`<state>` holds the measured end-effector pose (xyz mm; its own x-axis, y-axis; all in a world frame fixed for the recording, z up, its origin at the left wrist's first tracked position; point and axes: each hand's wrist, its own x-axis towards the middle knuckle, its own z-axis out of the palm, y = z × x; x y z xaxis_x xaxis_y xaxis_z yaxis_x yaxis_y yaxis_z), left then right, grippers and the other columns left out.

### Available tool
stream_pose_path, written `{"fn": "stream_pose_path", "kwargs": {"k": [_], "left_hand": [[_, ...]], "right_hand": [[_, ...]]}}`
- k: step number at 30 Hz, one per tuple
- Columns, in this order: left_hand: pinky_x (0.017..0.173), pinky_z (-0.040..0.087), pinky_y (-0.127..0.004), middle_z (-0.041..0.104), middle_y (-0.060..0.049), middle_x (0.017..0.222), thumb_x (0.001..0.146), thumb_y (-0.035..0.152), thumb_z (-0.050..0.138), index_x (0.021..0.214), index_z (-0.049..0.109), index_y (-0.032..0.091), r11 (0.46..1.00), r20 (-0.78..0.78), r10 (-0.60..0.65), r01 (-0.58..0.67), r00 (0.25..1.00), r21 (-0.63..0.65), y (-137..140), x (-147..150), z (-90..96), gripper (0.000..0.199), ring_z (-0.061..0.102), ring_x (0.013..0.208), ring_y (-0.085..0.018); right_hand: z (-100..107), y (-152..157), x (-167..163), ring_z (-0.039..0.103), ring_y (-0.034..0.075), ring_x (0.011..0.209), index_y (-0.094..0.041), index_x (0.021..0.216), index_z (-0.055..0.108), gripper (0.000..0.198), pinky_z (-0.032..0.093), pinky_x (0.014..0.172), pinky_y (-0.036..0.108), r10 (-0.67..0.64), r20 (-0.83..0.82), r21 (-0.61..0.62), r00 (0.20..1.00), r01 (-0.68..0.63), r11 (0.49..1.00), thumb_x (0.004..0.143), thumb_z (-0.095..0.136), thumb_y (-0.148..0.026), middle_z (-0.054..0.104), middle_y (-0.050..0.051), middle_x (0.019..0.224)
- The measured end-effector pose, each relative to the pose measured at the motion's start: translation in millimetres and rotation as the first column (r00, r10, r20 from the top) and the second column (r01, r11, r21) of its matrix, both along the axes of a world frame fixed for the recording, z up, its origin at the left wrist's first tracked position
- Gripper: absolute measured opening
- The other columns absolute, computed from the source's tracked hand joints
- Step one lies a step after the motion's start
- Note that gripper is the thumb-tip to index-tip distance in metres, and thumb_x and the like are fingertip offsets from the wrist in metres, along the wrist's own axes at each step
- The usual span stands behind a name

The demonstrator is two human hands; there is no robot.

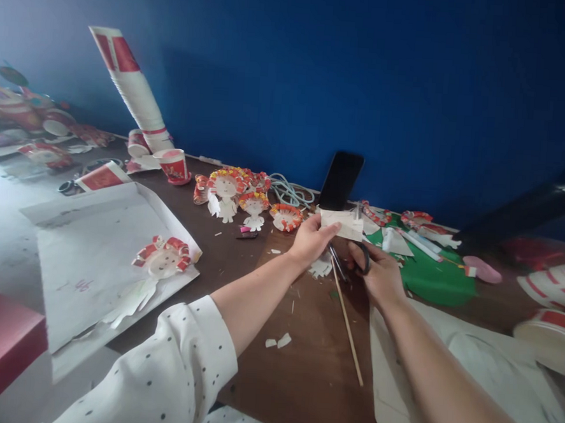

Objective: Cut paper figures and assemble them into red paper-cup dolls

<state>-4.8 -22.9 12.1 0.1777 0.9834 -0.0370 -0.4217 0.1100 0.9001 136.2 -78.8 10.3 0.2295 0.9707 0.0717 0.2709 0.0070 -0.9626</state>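
Held up between thumb and fingers of my left hand [312, 239] is a piece of white paper [346, 225]. My right hand [379, 275] has its fingers through the dark handles of a pair of scissors [337, 263], just below and to the right of the paper. The blades point down and left, apart from the paper. A thin wooden stick [349, 333] lies on the brown table [311, 373] beneath the hands. White paper scraps [279, 341] are scattered near it. Left of my hands stand paper figures [226, 192] with red and yellow rims.
A black phone [342, 177] leans on the blue wall behind the hands. Green paper [436, 278] with rolled papers lies right. A tall leaning stack of paper cups [136, 94] stands left, above a large white envelope-like sheet [87, 276]. More cups [558, 286] lie at far right.
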Motion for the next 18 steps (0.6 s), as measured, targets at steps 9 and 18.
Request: {"fn": "stream_pose_path", "kwargs": {"k": [9, 18], "left_hand": [[0.066, 0.046, -0.025, 0.064, -0.003, 0.077, 0.064, 0.025, 0.071, 0.088, 0.060, 0.014, 0.996, 0.071, -0.066, 0.062, 0.995, 0.061, 11.5, -1.2, -9.0, 0.029, 0.059, 0.067, -0.011], [0.059, 0.043, -0.023, 0.060, 0.000, 0.067, 0.066, 0.030, 0.070, 0.079, 0.057, 0.014, 0.999, 0.155, -0.035, 0.029, 0.987, 0.042, 14.0, -2.4, -12.1, 0.024, 0.055, 0.058, -0.010]], "right_hand": [[-14.3, 7.3, 4.8, 0.051, 0.009, 0.053, -0.018, 0.088, 0.066, 0.035, 0.028, 0.040, 0.019, 0.020, -0.306, -0.002, 0.952, -0.021, 1.000, 0.068, 0.073, -0.047, 0.060, -0.001, 0.066], [-6.3, -1.1, -2.0, 0.052, 0.009, 0.057, -0.020, 0.102, 0.067, 0.036, 0.038, 0.046, 0.019, 0.199, -0.259, -0.033, 0.945, -0.215, 0.976, 0.076, 0.067, -0.045, 0.063, 0.000, 0.072]]}}
